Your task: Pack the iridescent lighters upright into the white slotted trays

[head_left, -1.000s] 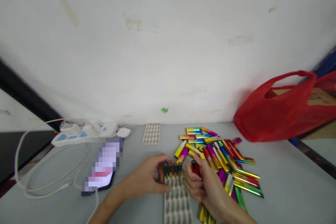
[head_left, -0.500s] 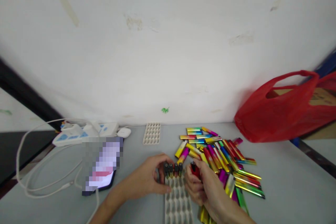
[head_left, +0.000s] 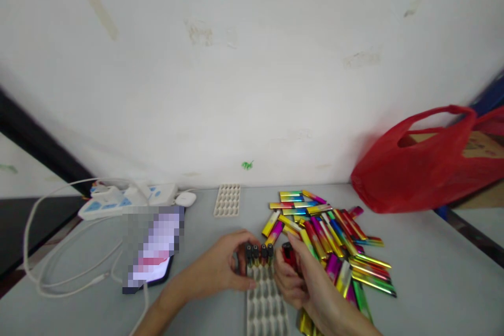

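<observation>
A pale moulded tray with rows of hollows lies in front of me. Several lighters with black tops stand upright in a row at its far end. My left hand curves around the tray's far left corner, thumb on its left edge and fingers bent behind the lighters; its fingertips are partly hidden. To the right of the row, my right hand is closed round a red lighter, black top upward, just above the tray's right edge. A loose pile of shiny coloured lighters lies beyond and beside that hand.
A second, smaller tray lies by the wall. To the left are a phone, a white power strip and a looping white cable. A red plastic bag stands at the right, with cardboard showing in it.
My right hand has shifted slightly left, bringing the red lighter closer to the upright row. My left hand stays in place at the tray.
</observation>
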The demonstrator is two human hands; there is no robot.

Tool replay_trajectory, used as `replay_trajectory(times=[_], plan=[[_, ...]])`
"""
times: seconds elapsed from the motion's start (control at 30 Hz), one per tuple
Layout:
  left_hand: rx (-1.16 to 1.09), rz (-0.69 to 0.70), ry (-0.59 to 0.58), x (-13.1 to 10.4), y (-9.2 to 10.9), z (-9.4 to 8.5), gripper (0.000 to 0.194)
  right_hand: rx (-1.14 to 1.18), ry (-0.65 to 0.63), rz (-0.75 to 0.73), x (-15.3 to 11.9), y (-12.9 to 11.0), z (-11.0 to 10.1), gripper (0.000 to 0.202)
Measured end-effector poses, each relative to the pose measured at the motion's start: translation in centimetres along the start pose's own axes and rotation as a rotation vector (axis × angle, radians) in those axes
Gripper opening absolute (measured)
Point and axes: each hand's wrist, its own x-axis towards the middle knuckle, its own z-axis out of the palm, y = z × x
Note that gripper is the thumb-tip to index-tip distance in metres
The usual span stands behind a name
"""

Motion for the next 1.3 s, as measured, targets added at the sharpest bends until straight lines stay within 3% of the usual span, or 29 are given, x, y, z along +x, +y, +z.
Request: replay_trajectory(times=[0.4,1.3], plan=[[-0.003,-0.010,-0.009,-0.09,0.24,-0.03,0.053,0.042,-0.025,0.008,-0.15,-0.60,0.30,0.075],[0.002,-0.034,0.014,-0.27,-0.11,0.06,0.057,-0.032,0.055,-0.114,0.17,0.15,-0.12,0.068]])
